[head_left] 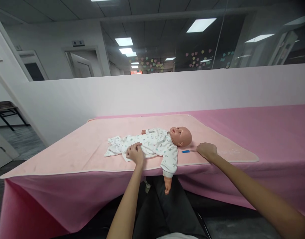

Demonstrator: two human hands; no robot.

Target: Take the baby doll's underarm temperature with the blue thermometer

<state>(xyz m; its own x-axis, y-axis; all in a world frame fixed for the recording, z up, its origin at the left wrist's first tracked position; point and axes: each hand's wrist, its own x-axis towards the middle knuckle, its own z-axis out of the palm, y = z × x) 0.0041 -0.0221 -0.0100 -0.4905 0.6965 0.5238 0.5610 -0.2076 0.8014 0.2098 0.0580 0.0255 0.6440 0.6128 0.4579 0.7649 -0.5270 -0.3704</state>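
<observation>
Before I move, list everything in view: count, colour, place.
Baby doll: one, tan, lying on mat
Patterned romper: one, white, on doll
Blue-tipped stick: one, blue and pale, in right hand
Mat: one, peach, under doll
Tablecloth: one, pink, under mat
Low wall: one, white, behind tablecloth
Heart stickers: many, mixed, on glass
Ceiling lights: several, white, above
Trousers: one pair, black, below
Left hand: one, bare, at romper's lower half
Right hand: one, bare, beyond doll's head

Blue-tipped stick [186, 151], its far end apparently hidden inside the right hand [206, 151]; left forearm [128, 202] cropped below
</observation>
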